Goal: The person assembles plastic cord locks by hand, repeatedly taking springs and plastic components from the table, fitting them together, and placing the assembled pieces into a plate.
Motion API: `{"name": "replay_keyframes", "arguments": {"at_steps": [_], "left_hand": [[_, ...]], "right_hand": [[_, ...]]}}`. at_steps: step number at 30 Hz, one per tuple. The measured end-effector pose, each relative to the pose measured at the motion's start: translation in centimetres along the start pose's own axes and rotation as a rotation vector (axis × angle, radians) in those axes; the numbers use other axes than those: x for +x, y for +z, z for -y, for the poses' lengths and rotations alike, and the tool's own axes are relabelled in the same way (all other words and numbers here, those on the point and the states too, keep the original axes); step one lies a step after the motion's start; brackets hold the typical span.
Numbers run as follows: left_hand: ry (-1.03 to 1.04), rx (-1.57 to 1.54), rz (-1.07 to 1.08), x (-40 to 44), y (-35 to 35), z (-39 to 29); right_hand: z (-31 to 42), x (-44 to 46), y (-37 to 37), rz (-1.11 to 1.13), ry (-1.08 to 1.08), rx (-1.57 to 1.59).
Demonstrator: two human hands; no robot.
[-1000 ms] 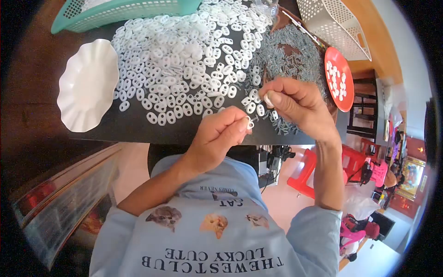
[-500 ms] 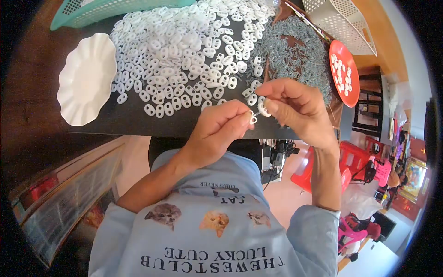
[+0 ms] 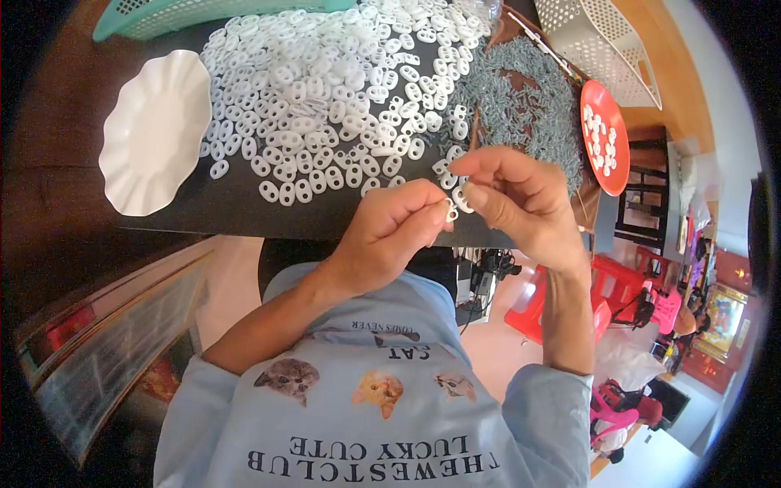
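Observation:
My left hand [image 3: 390, 232] is closed in a pinch on a small white plastic cord lock part [image 3: 451, 213] with a round hole. Just right of it, my right hand [image 3: 521, 203] pinches another white cord lock part [image 3: 461, 198] between thumb and fingers. The two parts are very close together; whether they touch cannot be made out. Both hands are over the table's front edge. Beyond them spreads a big heap of white two-hole cord lock parts [image 3: 305, 114], with a pile of small grey springs [image 3: 529, 98] to its right.
A white scalloped dish [image 3: 154, 134] stands at the left. At the right edge is a red plate [image 3: 604, 167] holding several small white pieces. A green basket [image 3: 220, 18] and a white perforated basket [image 3: 598, 49] stand at the back. Red stools [image 3: 561, 305] are off to the right.
The two white parts have come closer together; the thin spring visible between them before is now hard to see. My right hand has shifted slightly left, and the view has moved a little.

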State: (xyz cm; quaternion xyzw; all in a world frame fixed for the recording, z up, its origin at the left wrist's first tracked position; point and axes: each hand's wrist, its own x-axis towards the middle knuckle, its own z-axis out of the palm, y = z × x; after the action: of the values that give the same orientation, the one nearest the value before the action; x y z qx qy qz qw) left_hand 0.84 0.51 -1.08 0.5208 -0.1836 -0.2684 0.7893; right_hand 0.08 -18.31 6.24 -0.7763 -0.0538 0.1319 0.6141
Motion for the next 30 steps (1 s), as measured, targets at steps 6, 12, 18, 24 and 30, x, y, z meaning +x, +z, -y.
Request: {"name": "replay_keyframes", "arguments": {"at_steps": [6, 12, 18, 24, 30], "left_hand": [[-0.04, -0.02, -0.003, 0.0, -0.1, 0.0], [-0.063, -0.02, 0.001, 0.0, -0.1, -0.3], [-0.002, -0.04, -0.048, 0.1, 0.3, -0.4], [-0.073, -0.114, -0.008, 0.2, 0.2, -0.8], [-0.068, -0.138, 0.001, 0.3, -0.1, -0.3]], "right_hand": [[-0.4, -0.1, 0.5, -0.036, 0.01, -0.006], [-0.5, -0.1, 1.1, -0.071, 0.008, -0.001], [-0.5, -0.7, 0.7, -0.103, -0.091, -0.272], [-0.1, -0.9, 1.3, -0.105, -0.377, -0.726], [0.5, -1.2, 1.3, -0.074, -0.386, -0.775]]}}
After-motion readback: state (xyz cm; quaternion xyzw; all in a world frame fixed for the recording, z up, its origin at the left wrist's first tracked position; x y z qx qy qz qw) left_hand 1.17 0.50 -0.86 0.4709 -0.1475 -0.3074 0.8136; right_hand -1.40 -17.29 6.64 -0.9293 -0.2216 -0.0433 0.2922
